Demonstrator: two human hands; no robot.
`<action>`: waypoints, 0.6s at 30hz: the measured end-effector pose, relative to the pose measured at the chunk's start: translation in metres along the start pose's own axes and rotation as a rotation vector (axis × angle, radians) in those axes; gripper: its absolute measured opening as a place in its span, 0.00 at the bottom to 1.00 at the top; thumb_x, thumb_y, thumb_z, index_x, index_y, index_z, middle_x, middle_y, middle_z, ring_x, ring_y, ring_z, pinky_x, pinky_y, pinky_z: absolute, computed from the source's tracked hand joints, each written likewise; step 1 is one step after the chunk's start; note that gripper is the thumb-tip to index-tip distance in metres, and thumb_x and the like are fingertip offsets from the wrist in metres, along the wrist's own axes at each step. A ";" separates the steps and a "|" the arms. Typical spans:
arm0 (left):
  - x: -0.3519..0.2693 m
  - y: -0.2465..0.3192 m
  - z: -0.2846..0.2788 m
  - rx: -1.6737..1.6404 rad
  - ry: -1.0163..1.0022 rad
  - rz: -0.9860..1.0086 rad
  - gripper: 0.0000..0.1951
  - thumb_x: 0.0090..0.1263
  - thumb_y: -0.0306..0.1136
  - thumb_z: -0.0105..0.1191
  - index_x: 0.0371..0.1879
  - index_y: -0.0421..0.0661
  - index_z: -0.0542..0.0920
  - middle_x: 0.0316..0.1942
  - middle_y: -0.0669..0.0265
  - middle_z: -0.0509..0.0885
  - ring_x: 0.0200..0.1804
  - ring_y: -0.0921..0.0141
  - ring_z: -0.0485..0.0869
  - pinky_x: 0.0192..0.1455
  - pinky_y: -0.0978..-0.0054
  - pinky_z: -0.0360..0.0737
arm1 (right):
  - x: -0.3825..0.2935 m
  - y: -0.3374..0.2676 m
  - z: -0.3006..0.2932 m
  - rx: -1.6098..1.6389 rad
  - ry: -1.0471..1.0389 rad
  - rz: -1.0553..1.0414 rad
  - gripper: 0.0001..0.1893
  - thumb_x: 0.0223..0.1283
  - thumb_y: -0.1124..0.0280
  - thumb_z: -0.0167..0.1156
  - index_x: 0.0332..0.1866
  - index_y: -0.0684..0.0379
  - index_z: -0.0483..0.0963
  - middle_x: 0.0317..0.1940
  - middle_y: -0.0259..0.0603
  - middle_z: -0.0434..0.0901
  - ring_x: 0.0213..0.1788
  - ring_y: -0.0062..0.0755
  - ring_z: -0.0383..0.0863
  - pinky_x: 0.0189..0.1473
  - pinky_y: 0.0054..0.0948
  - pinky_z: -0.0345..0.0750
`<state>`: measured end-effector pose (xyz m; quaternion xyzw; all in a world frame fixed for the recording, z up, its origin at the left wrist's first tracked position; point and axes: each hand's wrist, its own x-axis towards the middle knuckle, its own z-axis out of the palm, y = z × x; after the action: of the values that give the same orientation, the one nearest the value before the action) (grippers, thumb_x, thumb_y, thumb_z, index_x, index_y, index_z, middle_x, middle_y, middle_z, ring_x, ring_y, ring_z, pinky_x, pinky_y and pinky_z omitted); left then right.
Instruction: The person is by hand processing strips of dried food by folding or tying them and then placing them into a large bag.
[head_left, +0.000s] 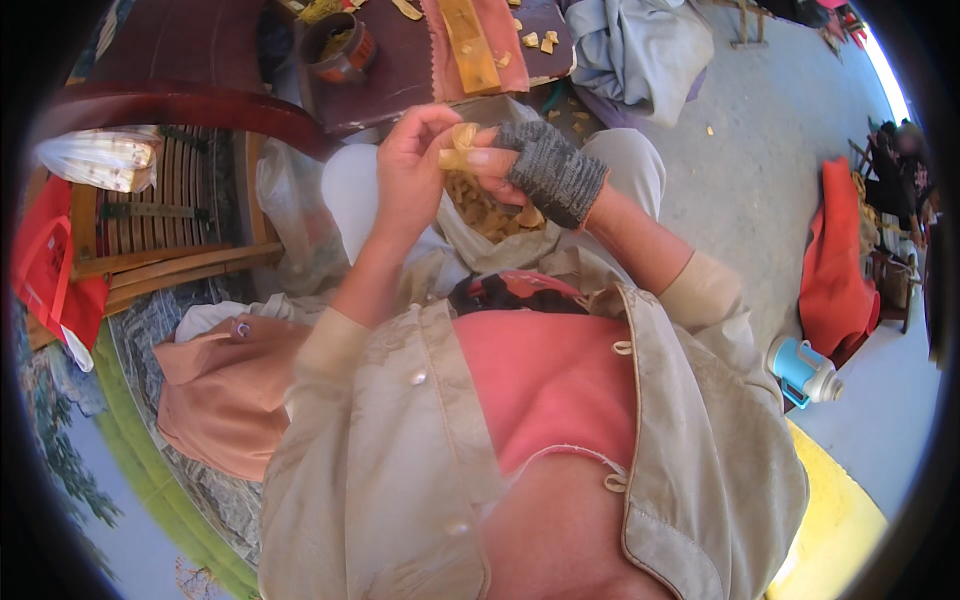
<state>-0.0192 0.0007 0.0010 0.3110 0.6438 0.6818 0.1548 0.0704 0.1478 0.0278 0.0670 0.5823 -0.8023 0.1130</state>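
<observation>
A pale yellow folded strip (463, 150) of unclear material is held up between my two hands. My left hand (412, 169), which is bare, pinches its left side, with the index finger curled above. On my right hand (525, 169) is a dark grey knitted fingerless glove; the thumb and fingers grip the strip from the right. Right below them an open pale bag (499, 255) rests between my knees, filled with many small yellowish pieces (480, 206). The hands cover part of its mouth.
Ahead is a dark red table (397, 45) bearing a round tin (341, 49), a wooden block (472, 52) on a pink cloth (517, 82), and yellow scraps (531, 40). A wooden chair (187, 259) stands left. A blue thermos (799, 367) is at right; a person (904, 165) sits farther off.
</observation>
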 end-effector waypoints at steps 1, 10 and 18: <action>-0.001 -0.004 0.000 -0.018 0.045 -0.012 0.06 0.69 0.26 0.47 0.40 0.39 0.77 0.36 0.68 0.80 0.37 0.78 0.77 0.41 0.82 0.74 | 0.002 -0.001 -0.001 -0.099 0.050 -0.027 0.15 0.59 0.58 0.58 0.38 0.62 0.77 0.20 0.31 0.72 0.19 0.17 0.69 0.23 0.20 0.68; 0.000 0.011 0.010 0.168 0.104 0.016 0.06 0.65 0.25 0.56 0.39 0.39 0.79 0.32 0.69 0.81 0.31 0.79 0.78 0.36 0.84 0.75 | 0.008 -0.008 -0.010 -0.133 0.197 -0.059 0.13 0.60 0.59 0.56 0.33 0.61 0.75 0.19 0.32 0.72 0.19 0.16 0.71 0.21 0.18 0.66; 0.010 0.024 -0.010 0.072 0.212 -0.011 0.03 0.65 0.24 0.55 0.36 0.39 0.80 0.28 0.71 0.80 0.26 0.82 0.76 0.31 0.88 0.72 | 0.015 0.005 -0.050 0.244 0.371 -0.006 0.14 0.58 0.52 0.57 0.33 0.53 0.75 0.24 0.26 0.73 0.24 0.20 0.68 0.26 0.18 0.65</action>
<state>-0.0291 -0.0039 0.0267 0.2390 0.6823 0.6865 0.0783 0.0563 0.1917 0.0037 0.2249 0.4918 -0.8411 -0.0072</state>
